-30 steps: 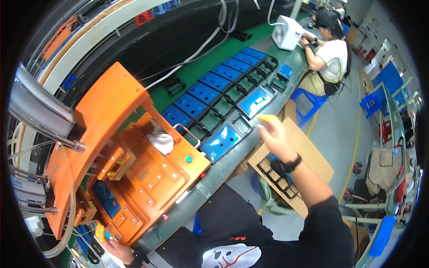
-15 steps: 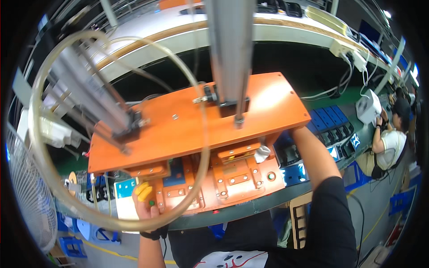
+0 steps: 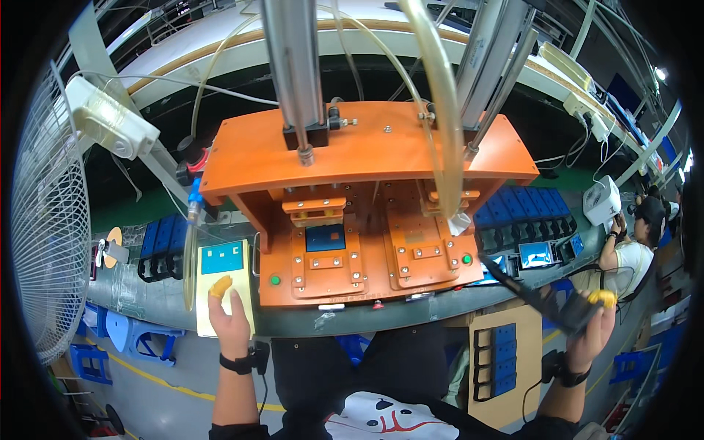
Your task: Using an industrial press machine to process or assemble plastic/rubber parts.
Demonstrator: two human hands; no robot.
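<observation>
At the right, clear of the orange press, my right hand (image 3: pixel 592 336) grips a black plastic frame (image 3: pixel 546 304), slightly blurred, with its long end toward the press. My left hand (image 3: pixel 229 317) is open over a pale yellow sheet (image 3: pixel 207 314), its fingertips just below a blue panel (image 3: pixel 222 258) lying on that sheet; nothing shows in its fingers. Both hands wear yellow finger covers. In front of me stands the orange two-station press (image 3: pixel 367 158). A dark blue panel (image 3: pixel 324 238) sits in its left fixture, while the right fixture (image 3: pixel 425 253) shows bare orange metal.
Black frames with blue panels stand in rows at the right (image 3: pixel 524 209) and left (image 3: pixel 163 242). More lie on a cardboard sheet (image 3: pixel 524 400) below the bench edge. A caged fan (image 3: pixel 51 220) is far left. Another person (image 3: pixel 634 249) sits far right.
My view has swung, bringing the press toward the middle. My right hand has come out from beside the press with the black frame. My left hand has moved off the press front onto the yellow sheet.
</observation>
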